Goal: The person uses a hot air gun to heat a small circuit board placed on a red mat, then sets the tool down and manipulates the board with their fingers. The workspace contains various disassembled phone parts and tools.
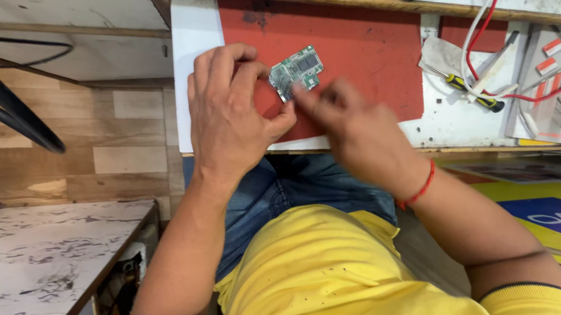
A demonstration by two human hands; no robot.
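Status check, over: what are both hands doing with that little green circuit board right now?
Left hand pinching the green circuit board above the red mat. Right hand blurred, fingertips at board's lower edge. Screwdriver lies off right, nothing obstructing.

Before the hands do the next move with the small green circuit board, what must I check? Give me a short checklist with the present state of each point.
1. Left hand grips the circuit board: ok, fingers pinch its left edge.
2. Right hand reaches the board: ok, fingertips meet its lower edge, though blurred.
3. Board is over the red mat: ok.
4. Right hand holds a tool: cannot tell, blur hides it.
5. Screwdriver within reach: ok, it lies right of the mat.
6. Red and white wires away from the board: ok.
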